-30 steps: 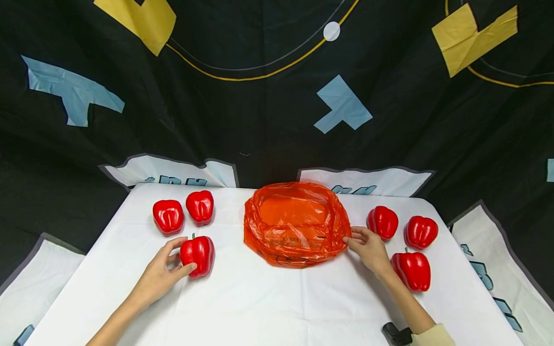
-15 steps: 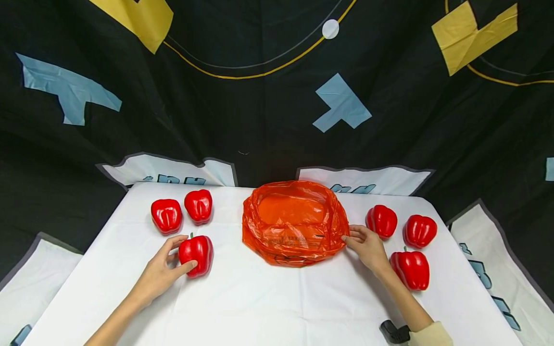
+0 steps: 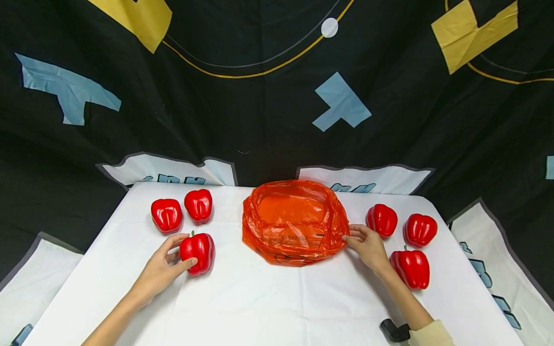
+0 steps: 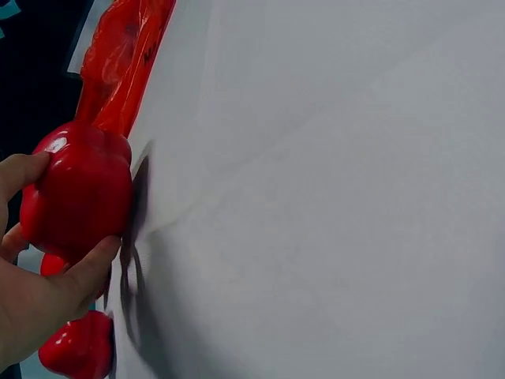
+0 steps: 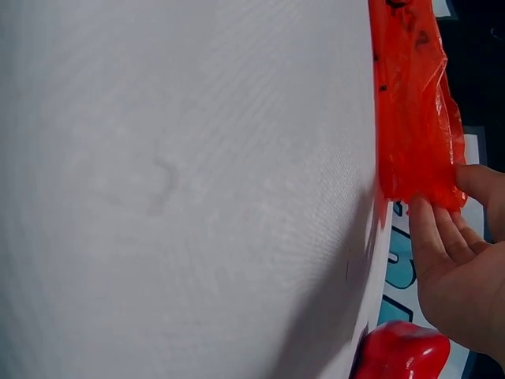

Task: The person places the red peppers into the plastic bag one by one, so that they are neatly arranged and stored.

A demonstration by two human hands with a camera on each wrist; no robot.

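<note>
A glossy red bell pepper [image 3: 198, 254] with a green stem is gripped by my left hand [image 3: 157, 271], thumb on the near side and fingers on the far side. In the left wrist view, that pepper [image 4: 79, 189] sits between thumb and fingertips, close to the white cloth. At the table's centre back stands an orange plastic bag [image 3: 298, 257], its mouth spread wide toward the camera. My right hand [image 3: 370, 250] pinches the bag's right rim; the right wrist view has thumb and fingers on either side of the orange film [image 5: 418, 118].
Two more bell peppers [image 3: 167, 216] lie beyond my left hand. On the right are three others, one pepper [image 3: 411, 270] beside my right forearm. A black device [image 3: 395, 331] is near the right sleeve. Behind the white-covered table [image 3: 259, 307] hangs a black printed cloth [image 3: 259, 120].
The held pepper has shifted very slightly to the right and away with my left hand. My right hand stays at the bag's rim. The whole head view drifts a little.
</note>
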